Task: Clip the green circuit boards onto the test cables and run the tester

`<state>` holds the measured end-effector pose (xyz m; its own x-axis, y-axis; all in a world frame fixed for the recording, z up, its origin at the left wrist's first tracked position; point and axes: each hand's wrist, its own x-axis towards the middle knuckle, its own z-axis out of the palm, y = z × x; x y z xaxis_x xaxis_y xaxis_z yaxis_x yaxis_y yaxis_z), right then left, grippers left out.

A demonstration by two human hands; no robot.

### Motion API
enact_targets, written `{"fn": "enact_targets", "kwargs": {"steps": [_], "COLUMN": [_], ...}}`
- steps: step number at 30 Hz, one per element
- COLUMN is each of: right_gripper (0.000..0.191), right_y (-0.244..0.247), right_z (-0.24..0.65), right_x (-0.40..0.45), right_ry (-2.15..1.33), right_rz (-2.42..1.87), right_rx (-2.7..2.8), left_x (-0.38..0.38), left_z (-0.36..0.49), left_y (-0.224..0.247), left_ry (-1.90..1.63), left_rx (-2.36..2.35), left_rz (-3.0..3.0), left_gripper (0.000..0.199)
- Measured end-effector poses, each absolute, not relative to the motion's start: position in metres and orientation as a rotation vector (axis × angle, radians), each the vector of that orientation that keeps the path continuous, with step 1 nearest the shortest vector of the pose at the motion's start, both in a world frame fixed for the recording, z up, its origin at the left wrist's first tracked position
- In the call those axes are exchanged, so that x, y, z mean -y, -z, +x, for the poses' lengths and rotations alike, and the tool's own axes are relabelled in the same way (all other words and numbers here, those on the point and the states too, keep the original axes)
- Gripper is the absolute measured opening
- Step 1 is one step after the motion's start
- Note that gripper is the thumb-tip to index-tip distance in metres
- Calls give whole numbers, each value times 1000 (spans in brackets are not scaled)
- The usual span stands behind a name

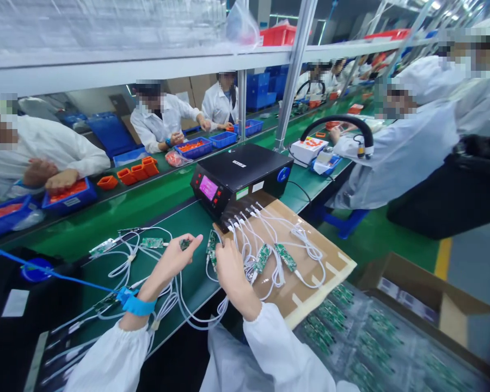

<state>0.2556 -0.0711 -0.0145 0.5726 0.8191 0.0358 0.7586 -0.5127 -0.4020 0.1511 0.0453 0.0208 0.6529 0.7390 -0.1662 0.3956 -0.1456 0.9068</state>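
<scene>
The left hand (178,255) is closed in a pinch, thumb against fingers, on one small green circuit board (184,244), mostly hidden by the grip. One blue wrist strap (141,305) circles that wrist. The right hand (230,264), just beside it, grips a second board (211,243) in its fingers, with one white cable running from the board's lower end.

To the right, two more boards (286,257) lie among looped white cables (312,250) on one brown cardboard sheet (330,245). Behind the hands stands one black tester (245,169) with one pink screen (208,187); several cables plug into its front, too bunched to count. Left of the hands, one board (152,243) lies flat on the green bench (198,277), near further cabled pieces whose number I cannot tell.

At lower right are clear trays (363,313) of green boards, too many and too blurred to count, beside one open cardboard box (453,321). Beyond the bench, four orange holders (126,176) sit in a row; three co-workers (165,117) in white work across the line.
</scene>
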Motion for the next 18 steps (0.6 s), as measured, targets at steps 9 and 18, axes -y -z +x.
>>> {"fn": "enact_targets", "kwargs": {"steps": [9, 18], "right_gripper": [23, 32], "right_y": [-11, -29], "right_z": [318, 338], "right_x": [145, 171], "right_ry": [-436, -408], "right_rz": [-1704, -1524], "right_rx": [990, 774], "left_x": [-21, 23], "left_z": [166, 199], "left_y": [-29, -39], "left_ry": [-340, -310], "left_rx": [-630, -394], "left_rz": [1890, 1728], "left_gripper": [45, 50]}}
